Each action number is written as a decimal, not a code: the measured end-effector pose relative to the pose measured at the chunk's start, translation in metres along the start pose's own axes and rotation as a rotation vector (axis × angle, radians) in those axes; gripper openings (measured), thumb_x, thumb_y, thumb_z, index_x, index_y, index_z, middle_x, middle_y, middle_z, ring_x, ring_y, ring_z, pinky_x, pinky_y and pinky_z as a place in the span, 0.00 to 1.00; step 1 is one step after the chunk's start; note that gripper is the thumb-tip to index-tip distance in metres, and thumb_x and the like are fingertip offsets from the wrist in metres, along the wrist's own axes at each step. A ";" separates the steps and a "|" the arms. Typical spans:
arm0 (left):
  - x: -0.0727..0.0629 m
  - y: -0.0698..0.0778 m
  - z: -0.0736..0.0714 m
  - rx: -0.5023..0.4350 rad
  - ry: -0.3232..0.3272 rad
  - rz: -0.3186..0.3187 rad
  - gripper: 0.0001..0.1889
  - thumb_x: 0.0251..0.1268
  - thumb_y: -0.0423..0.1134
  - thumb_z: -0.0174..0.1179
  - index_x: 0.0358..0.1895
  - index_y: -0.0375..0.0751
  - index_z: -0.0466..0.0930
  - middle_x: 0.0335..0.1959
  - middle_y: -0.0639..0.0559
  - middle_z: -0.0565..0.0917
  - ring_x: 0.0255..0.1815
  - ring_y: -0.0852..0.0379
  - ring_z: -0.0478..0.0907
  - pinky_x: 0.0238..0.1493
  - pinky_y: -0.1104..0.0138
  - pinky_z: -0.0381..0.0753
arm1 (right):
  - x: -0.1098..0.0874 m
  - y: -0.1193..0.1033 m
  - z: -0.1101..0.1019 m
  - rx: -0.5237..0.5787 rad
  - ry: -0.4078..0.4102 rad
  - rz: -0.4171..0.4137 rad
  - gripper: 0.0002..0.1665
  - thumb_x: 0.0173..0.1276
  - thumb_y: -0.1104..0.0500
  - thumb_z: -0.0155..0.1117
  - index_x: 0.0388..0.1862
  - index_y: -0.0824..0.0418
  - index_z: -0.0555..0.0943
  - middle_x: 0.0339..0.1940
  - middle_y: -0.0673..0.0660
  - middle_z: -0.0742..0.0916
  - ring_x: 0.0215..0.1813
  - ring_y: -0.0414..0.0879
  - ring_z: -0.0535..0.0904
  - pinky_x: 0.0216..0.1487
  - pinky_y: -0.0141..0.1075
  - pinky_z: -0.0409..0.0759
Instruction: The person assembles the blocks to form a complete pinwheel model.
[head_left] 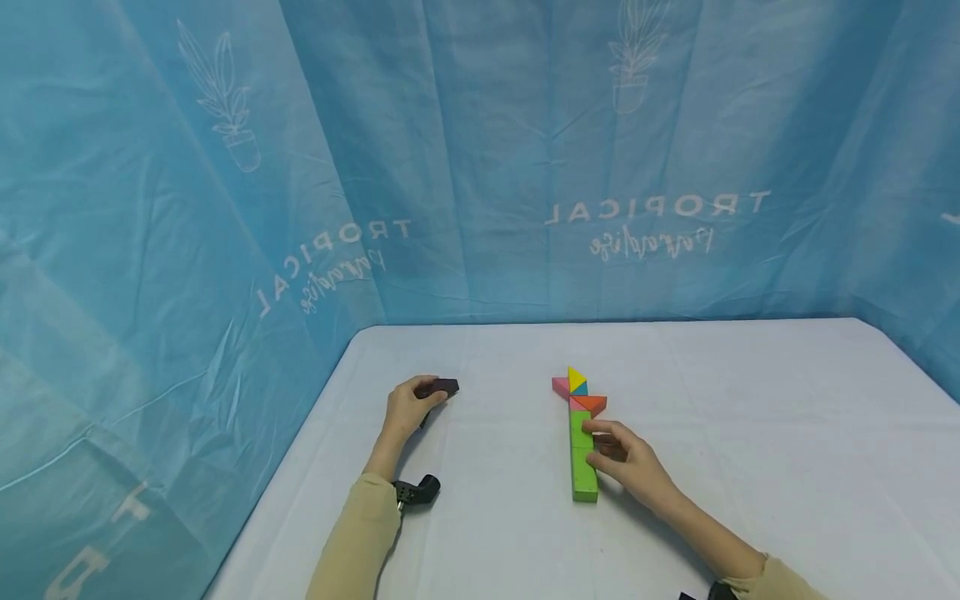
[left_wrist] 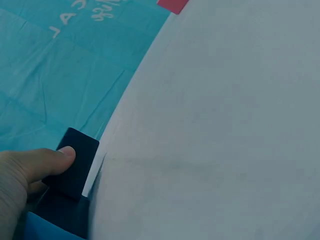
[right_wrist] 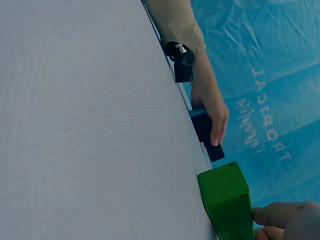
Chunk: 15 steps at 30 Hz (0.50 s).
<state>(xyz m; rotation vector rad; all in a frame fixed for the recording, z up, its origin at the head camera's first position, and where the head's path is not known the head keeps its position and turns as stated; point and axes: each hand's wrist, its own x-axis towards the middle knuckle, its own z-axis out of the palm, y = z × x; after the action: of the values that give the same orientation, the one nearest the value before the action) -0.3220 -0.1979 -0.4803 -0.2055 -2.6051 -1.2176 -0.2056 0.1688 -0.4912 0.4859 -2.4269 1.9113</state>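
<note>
In the head view my left hand (head_left: 408, 408) pinches a dark rectangular block (head_left: 447, 386) above the left side of the table. The left wrist view shows the thumb flat on this dark block (left_wrist: 80, 160), with another dark piece and a blue piece (left_wrist: 50, 230) beneath. My right hand (head_left: 633, 467) touches the right side of two green blocks (head_left: 583, 475) laid end to end. Its fingers are bent loosely, and some are hidden behind. Beyond the green blocks lie pink, orange (head_left: 590, 403), blue and yellow (head_left: 575, 378) triangular pieces, touching one another.
A white cloth covers the table (head_left: 495, 533). Blue printed curtains (head_left: 487, 167) hang along its back and left edges. Each wrist wears a black camera mount, the left one (head_left: 418, 492) showing fully beside the sleeve.
</note>
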 end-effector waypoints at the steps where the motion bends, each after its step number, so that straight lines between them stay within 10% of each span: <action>1: 0.001 0.001 -0.002 -0.005 0.005 0.000 0.23 0.56 0.42 0.68 0.53 0.33 0.79 0.48 0.37 0.81 0.50 0.41 0.77 0.51 0.52 0.75 | 0.000 0.000 0.000 0.002 -0.003 0.000 0.27 0.62 0.61 0.67 0.60 0.63 0.73 0.60 0.58 0.77 0.60 0.55 0.73 0.56 0.35 0.73; 15: 0.007 0.053 -0.022 -0.202 -0.071 0.053 0.23 0.60 0.39 0.65 0.57 0.31 0.76 0.51 0.37 0.80 0.52 0.44 0.77 0.53 0.58 0.76 | 0.001 -0.002 0.000 -0.008 0.006 0.010 0.26 0.62 0.63 0.67 0.60 0.63 0.74 0.59 0.58 0.78 0.59 0.55 0.73 0.57 0.36 0.73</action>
<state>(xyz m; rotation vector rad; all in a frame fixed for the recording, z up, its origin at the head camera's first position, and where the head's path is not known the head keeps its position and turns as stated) -0.3124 -0.1814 -0.4259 -0.3601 -2.5148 -1.4800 -0.2057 0.1684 -0.4893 0.4683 -2.4377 1.9029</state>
